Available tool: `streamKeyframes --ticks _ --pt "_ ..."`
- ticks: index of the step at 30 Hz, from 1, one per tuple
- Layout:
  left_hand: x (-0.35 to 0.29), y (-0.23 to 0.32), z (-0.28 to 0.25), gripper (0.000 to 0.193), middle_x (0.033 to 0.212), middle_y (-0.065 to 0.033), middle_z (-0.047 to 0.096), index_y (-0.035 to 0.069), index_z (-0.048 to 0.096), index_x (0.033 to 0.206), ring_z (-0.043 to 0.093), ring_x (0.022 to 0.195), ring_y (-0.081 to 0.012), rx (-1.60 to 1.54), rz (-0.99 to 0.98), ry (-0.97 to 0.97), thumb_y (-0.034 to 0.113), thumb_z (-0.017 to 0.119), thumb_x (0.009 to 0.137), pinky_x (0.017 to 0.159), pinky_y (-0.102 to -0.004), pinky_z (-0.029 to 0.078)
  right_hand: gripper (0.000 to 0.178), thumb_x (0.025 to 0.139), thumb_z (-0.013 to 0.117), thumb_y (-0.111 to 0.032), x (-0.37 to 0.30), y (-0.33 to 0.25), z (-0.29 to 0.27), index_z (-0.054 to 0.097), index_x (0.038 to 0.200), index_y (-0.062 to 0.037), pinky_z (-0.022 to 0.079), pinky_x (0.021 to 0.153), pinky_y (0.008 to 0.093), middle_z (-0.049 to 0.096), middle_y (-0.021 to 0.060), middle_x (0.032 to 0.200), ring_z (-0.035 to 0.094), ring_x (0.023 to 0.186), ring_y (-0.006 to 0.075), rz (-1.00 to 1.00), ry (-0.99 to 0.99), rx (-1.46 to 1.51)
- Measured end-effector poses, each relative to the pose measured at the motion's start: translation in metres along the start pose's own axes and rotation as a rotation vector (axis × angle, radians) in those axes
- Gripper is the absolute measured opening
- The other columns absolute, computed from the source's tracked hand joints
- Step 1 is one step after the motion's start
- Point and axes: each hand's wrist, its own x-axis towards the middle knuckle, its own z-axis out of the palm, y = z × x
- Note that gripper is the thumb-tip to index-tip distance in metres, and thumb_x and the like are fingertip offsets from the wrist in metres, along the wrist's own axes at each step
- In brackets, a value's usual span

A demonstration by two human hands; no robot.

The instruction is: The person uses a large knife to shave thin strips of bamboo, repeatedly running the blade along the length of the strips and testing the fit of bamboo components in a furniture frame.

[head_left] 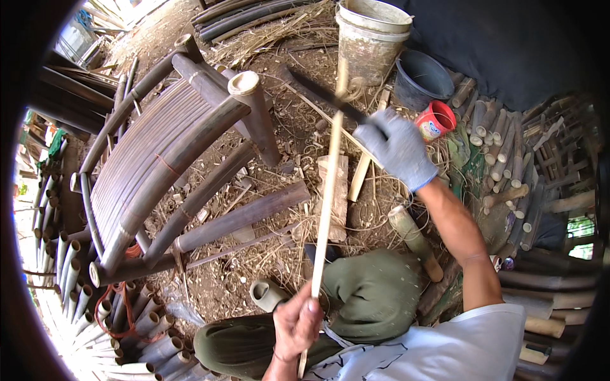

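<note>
My bare left hand (pixel 297 326) is wrapped round the lower part of a long, pale bamboo strip (pixel 329 203), which runs up and away from me. In my right hand (pixel 399 150), covered by a grey knit glove, is the handle of a long knife (pixel 318 92). Its dark blade points to the far left and crosses the strip near the strip's far end. A thin curl of shaving shows beside that crossing; whether the edge bites into the strip I cannot tell. Below the strip a flat wooden board (pixel 333 197) lies on the ground.
A bamboo seat frame (pixel 143 162) stands at the left. A dirty white bucket (pixel 372 44), a dark tub (pixel 422 79) and a small red pail (pixel 436 120) stand at the far side. Cut bamboo poles (pixel 502 143) are stacked at right. Shavings litter the ground.
</note>
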Motion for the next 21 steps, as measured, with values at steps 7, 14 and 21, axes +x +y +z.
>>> streamKeyframes --ticks 7,14,21 --pt "0.037 0.015 -0.063 0.045 0.058 0.0020 0.052 -0.005 0.055 0.138 0.045 0.045 -0.0039 -0.061 -0.085 -0.040 0.022 0.058 0.103 0.042 -0.0209 0.035 0.053 0.096 0.057 -0.055 0.099 0.032 0.049 0.066 0.076 -0.0067 0.050 0.060 0.0409 0.060 0.0142 0.060 0.065 0.061 0.0312 -0.188 0.208 -0.040" --pt "0.079 0.113 -0.117 0.044 0.069 0.0037 0.056 -0.004 0.064 0.127 0.048 0.057 -0.0031 0.128 -0.005 0.198 0.032 0.058 0.103 0.051 -0.0192 0.038 0.055 0.098 0.051 -0.061 0.168 0.091 -0.007 0.065 0.084 -0.0092 0.049 0.048 0.0332 0.059 0.0043 0.069 0.056 0.052 0.0149 0.726 0.277 0.522" --pt "0.127 0.159 -0.157 0.027 0.081 0.0025 0.061 0.002 0.065 0.117 0.056 0.064 -0.0038 0.187 0.041 0.242 0.022 0.067 0.099 0.054 -0.0196 0.044 0.029 0.081 0.063 -0.027 0.013 0.096 0.142 0.066 0.093 -0.0006 0.051 0.073 0.0472 0.069 0.0231 0.081 0.068 0.082 0.0416 0.851 -0.348 -0.062"
